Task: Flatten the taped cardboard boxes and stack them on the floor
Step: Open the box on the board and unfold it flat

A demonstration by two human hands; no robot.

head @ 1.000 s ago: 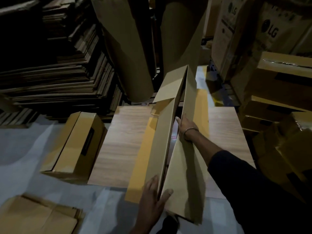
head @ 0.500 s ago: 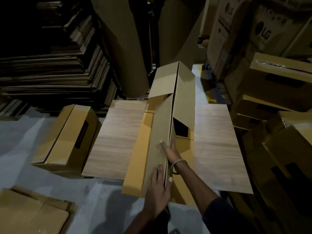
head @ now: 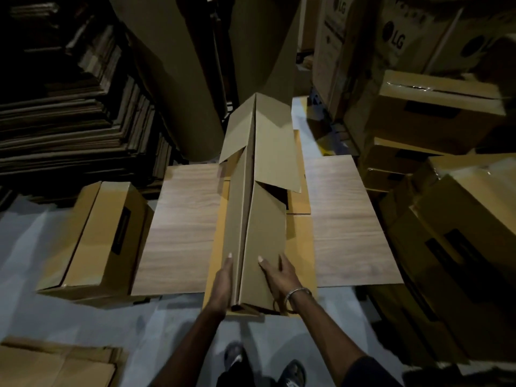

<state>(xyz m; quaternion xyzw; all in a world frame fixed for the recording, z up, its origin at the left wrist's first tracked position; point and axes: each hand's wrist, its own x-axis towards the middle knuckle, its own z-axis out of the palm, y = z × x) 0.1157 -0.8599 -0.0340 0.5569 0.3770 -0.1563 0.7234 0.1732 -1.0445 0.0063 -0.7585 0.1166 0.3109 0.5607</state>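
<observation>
Cardboard this thin looks light but floppy, so I'm pressing the half-collapsed box (head: 254, 219) between my left hand (head: 223, 283) and right hand (head: 279, 277), straight fingers flat against its near end, over the wood-grain board (head: 187, 227).

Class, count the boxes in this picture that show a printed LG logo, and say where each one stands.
2. One LG box stands at the top, right of centre; a second LG box stands just right of it. More may be hidden in the dark.
</observation>
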